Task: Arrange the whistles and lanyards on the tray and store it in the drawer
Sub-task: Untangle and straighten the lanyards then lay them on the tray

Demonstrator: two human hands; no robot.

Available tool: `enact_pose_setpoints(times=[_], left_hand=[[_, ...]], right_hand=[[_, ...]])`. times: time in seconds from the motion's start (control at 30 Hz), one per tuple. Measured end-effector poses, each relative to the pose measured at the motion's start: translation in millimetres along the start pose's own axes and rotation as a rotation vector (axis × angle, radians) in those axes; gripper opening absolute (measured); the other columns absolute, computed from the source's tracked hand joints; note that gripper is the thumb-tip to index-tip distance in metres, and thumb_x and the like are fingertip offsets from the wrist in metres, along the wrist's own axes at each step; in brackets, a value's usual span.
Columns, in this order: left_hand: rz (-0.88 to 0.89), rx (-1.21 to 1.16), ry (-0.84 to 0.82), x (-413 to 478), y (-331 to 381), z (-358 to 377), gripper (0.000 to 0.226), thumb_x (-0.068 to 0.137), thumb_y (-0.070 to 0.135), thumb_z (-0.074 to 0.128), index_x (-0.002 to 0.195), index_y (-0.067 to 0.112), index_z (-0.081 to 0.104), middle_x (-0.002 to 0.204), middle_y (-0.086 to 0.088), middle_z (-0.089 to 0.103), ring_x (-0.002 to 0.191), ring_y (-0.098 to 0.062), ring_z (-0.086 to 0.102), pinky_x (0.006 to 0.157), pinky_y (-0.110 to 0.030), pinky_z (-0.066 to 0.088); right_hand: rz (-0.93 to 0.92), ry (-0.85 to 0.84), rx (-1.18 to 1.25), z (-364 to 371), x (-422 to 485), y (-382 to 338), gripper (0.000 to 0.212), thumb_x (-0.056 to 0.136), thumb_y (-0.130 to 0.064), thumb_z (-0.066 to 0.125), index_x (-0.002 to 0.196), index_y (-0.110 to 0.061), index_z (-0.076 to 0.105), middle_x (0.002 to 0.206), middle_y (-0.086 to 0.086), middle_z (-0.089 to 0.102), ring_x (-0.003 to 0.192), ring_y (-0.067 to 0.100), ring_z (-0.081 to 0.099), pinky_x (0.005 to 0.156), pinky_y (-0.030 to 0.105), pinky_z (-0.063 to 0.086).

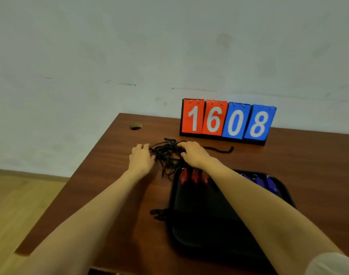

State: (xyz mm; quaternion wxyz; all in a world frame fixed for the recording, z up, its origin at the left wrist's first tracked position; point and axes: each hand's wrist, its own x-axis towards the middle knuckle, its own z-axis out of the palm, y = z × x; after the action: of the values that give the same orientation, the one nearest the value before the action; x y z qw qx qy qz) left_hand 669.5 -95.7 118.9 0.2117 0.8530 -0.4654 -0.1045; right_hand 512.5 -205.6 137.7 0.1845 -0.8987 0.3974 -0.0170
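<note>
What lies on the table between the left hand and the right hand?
In the head view, a tangled heap of black lanyards lies between the left hand and right hand; both grip it.

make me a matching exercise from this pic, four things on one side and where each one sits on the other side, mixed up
Things
1. red whistles
2. blue whistles
3. tangled black lanyards
4. flip scoreboard

Places
A. at the far edge of the table, by the wall
B. far right part of the black tray
C. on the table, just beyond the tray
D. far left part of the tray

Pairs: 1-D, 2-B, 3-C, 4-A
</note>
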Motion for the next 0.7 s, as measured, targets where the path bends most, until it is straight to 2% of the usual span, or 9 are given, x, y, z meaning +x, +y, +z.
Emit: enact_pose_setpoints(times=[0.13, 0.23, 0.3, 0.37, 0.4, 0.47, 0.5, 0.6, 0.7], left_hand=[[0.001, -0.077, 0.005, 25, -1, 9, 0.049, 0.097, 0.026, 0.046, 0.142, 0.010, 0.034, 0.144, -0.013, 0.038, 0.132, -0.033, 0.033, 0.107, -0.043, 0.034], [0.017, -0.008, -0.016, 40, -5, 18, 0.045, 0.100, 0.029, 0.041, 0.141, 0.010, 0.038, 0.139, -0.014, 0.045, 0.130, -0.034, 0.035, 0.103, -0.044, 0.037], [0.026, 0.062, -0.021, 44, -7, 22, 0.038, 0.100, 0.028, 0.038, 0.132, 0.010, 0.050, 0.128, -0.014, 0.056, 0.123, -0.034, 0.041, 0.095, -0.043, 0.040], [0.047, 0.088, 0.025, 44, -7, 23, 0.032, 0.101, 0.024, 0.037, 0.121, 0.011, 0.059, 0.117, -0.012, 0.063, 0.114, -0.033, 0.047, 0.089, -0.042, 0.040], [0.069, 0.079, 0.059, 43, -6, 22, 0.032, 0.101, 0.024, 0.036, 0.118, 0.012, 0.061, 0.113, -0.010, 0.064, 0.110, -0.033, 0.049, 0.087, -0.041, 0.040], [0.137, 0.007, 0.114, 42, -3, 18, 0.031, 0.101, 0.025, 0.038, 0.113, 0.014, 0.064, 0.105, -0.007, 0.067, 0.104, -0.032, 0.054, 0.083, -0.041, 0.043], [0.175, -0.056, 0.127, 41, 0, 14, 0.029, 0.100, 0.025, 0.039, 0.110, 0.015, 0.065, 0.102, -0.006, 0.068, 0.100, -0.030, 0.057, 0.081, -0.042, 0.047], [0.230, -0.210, 0.143, 39, 11, -6, 0.027, 0.099, 0.024, 0.040, 0.104, 0.015, 0.065, 0.089, -0.003, 0.067, 0.085, -0.022, 0.060, 0.072, -0.037, 0.048], [0.194, -0.377, 0.167, 33, 27, -34, 0.028, 0.100, 0.023, 0.038, 0.092, 0.012, 0.063, 0.074, 0.002, 0.060, 0.066, -0.013, 0.053, 0.062, -0.028, 0.038]], right_hand=[[0.049, -0.098, -0.029, 17, 30, 4, 0.047, 0.097, -0.015, 0.044, 0.143, -0.023, 0.039, 0.144, 0.011, 0.041, 0.128, 0.034, 0.040, 0.101, 0.049, 0.042], [0.090, -0.120, -0.026, 28, 38, 12, 0.042, 0.099, -0.020, 0.043, 0.141, -0.022, 0.042, 0.148, 0.007, 0.037, 0.133, 0.031, 0.037, 0.106, 0.049, 0.036], [0.116, -0.107, -0.032, 30, 39, 11, 0.038, 0.101, -0.024, 0.041, 0.138, -0.023, 0.047, 0.147, 0.004, 0.039, 0.134, 0.030, 0.036, 0.113, 0.057, 0.022], [0.134, -0.015, -0.039, 26, 39, 6, 0.034, 0.101, -0.027, 0.040, 0.132, -0.024, 0.053, 0.141, 0.004, 0.045, 0.133, 0.029, 0.038, 0.113, 0.062, 0.007], [0.117, 0.081, -0.049, 24, 39, 3, 0.033, 0.100, -0.028, 0.041, 0.131, -0.024, 0.053, 0.138, 0.003, 0.048, 0.131, 0.028, 0.039, 0.113, 0.061, 0.009], [0.023, 0.255, -0.012, 19, 38, -7, 0.035, 0.098, -0.028, 0.047, 0.133, -0.024, 0.049, 0.130, 0.003, 0.052, 0.124, 0.025, 0.044, 0.109, 0.049, 0.029], [-0.038, 0.278, 0.040, 14, 38, -14, 0.038, 0.097, -0.027, 0.050, 0.134, -0.025, 0.047, 0.124, 0.003, 0.055, 0.117, 0.023, 0.049, 0.102, 0.043, 0.039], [-0.107, 0.205, 0.110, 1, 38, -32, 0.029, 0.096, -0.025, 0.052, 0.124, -0.022, 0.058, 0.107, 0.003, 0.065, 0.097, 0.022, 0.061, 0.083, 0.039, 0.051], [-0.033, 0.194, 0.189, -15, 35, -35, 0.018, 0.096, -0.021, 0.050, 0.107, -0.015, 0.063, 0.100, 0.003, 0.065, 0.091, 0.023, 0.061, 0.077, 0.039, 0.051]])
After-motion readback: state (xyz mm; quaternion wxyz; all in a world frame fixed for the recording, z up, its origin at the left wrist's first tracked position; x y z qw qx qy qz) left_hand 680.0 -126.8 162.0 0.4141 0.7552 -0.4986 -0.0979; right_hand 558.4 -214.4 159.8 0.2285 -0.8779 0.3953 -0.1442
